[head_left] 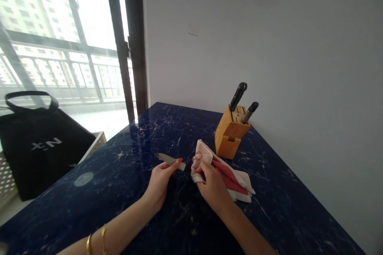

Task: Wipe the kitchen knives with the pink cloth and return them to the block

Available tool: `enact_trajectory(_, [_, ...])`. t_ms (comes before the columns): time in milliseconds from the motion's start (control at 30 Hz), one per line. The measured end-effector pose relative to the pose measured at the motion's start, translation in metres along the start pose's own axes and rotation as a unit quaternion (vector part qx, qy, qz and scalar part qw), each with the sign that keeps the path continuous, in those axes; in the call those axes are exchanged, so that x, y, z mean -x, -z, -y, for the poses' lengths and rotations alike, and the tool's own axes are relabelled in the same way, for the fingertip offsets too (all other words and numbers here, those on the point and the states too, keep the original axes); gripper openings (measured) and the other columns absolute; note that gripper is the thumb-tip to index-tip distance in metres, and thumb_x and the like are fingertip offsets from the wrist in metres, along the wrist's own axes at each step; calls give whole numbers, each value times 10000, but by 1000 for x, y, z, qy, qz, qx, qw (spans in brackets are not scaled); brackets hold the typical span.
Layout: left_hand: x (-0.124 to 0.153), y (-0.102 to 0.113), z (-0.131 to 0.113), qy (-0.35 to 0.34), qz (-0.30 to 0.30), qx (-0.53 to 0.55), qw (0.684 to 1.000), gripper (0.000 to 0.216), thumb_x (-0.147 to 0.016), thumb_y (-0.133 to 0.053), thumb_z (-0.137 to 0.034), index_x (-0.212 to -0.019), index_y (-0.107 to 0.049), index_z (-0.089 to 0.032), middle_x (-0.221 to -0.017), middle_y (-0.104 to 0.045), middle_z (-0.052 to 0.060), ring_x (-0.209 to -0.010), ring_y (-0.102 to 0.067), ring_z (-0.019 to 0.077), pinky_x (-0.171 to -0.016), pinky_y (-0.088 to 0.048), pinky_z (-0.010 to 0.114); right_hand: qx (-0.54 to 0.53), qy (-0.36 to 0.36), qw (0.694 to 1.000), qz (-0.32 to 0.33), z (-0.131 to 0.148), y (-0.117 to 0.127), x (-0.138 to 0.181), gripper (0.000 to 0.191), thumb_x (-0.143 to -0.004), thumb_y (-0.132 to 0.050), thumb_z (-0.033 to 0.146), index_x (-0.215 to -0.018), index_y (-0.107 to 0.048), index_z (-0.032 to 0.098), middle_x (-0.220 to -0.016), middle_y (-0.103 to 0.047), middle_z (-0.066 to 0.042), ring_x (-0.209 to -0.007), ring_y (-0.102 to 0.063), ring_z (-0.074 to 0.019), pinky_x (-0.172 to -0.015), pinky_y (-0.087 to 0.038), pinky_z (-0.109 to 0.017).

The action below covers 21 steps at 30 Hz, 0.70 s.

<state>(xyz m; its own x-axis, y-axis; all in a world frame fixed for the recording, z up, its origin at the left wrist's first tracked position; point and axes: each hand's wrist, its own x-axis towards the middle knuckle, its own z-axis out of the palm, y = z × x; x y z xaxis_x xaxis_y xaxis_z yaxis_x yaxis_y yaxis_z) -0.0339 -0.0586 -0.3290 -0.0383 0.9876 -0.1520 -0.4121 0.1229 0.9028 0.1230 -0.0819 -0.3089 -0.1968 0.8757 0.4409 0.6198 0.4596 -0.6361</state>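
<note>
A knife (pixel 168 159) lies low over the dark blue marble table (pixel 125 167), its blade pointing left. My left hand (pixel 160 181) pinches the blade near its base with the fingertips. My right hand (pixel 211 185) is closed around a pink and white cloth (pixel 230 175), which is wrapped over the knife's handle end; the handle itself is hidden. The cloth trails onto the table to the right.
A wooden knife block (pixel 230 133) with two black-handled knives (pixel 238 95) stands just behind the cloth, near the white wall. A black tote bag (pixel 38 143) sits off the table's left edge, by a window.
</note>
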Motion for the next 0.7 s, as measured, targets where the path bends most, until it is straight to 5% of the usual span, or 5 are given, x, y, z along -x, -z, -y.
enact_trajectory(700, [3, -2, 0, 6, 16, 5, 1000, 254, -607, -733, -280, -795, -706, -111, -800, -715, 84, -725, -632, 170, -660, -461, 224, 40, 52, 998, 8, 9, -9, 1, 106, -792, -443, 143, -719, -407, 211, -779, -532, -19, -802, -530, -165, -743, -431, -305])
